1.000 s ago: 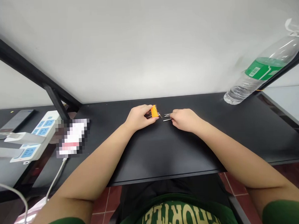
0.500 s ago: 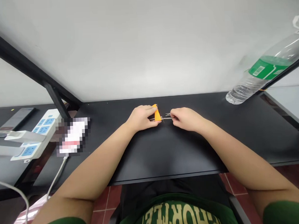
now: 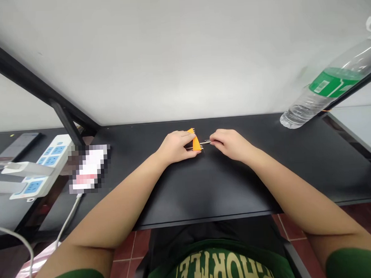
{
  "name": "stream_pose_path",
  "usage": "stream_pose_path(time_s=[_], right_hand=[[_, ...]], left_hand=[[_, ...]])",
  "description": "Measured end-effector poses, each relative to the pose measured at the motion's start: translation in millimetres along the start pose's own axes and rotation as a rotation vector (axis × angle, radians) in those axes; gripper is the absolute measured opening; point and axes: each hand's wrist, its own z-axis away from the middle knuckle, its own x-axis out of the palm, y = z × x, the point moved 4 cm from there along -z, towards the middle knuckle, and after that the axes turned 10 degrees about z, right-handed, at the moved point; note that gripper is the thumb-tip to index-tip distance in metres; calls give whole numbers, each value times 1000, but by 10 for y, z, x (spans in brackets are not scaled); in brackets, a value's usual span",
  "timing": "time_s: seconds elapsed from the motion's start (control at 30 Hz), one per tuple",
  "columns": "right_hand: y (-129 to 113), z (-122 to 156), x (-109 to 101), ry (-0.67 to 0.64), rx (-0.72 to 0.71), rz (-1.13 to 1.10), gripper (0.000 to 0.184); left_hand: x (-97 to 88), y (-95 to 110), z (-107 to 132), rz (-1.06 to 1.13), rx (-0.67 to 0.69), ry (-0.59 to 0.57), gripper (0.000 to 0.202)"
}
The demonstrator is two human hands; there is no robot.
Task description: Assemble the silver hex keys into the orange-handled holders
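The left hand (image 3: 175, 147) grips a small orange holder (image 3: 196, 144) between thumb and fingers, so that it sits at the fingertips, on the side facing the other hand. Short metal tips poke out along that side. The right hand (image 3: 230, 143) pinches a thin metal rod (image 3: 205, 142) that points across the narrow gap to the holder — whether its end is inside or only touching, I can't quite tell from here. A few more slim metal pieces seem to show by the right fingertips.

Both bare forearms slant inward from green sleeves, the hands low over the black table (image 3: 212, 187), knuckles up. A second ago a clear gap lay between rod and holder; now the rod reaches right across. Since half a second ago, the right hand has shifted slightly toward the wall, the rod meeting the holder farther from its near end.

Farther out, a phone (image 3: 91, 167) and a white power strip (image 3: 54, 155) lie to the left — a green-labelled bottle (image 3: 333, 82) to the right.
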Motion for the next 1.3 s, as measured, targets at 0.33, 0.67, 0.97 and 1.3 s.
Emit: stream_pose_path(time_s=[0.33, 0.67, 0.97, 1.3], right_hand=[[-182, -13, 66, -17, -28, -110, 26], [-73, -60, 178, -58, 93, -196, 18], [284, 28, 111, -242, 238, 215, 19], [69, -1, 118, -381, 229, 294, 13]], left_hand=[[13, 102, -23, 16, -2, -33, 27], [53, 58, -28, 9, -30, -70, 28], [43, -45, -5, -39, -97, -61, 30], [61, -43, 0, -28, -75, -69, 31]])
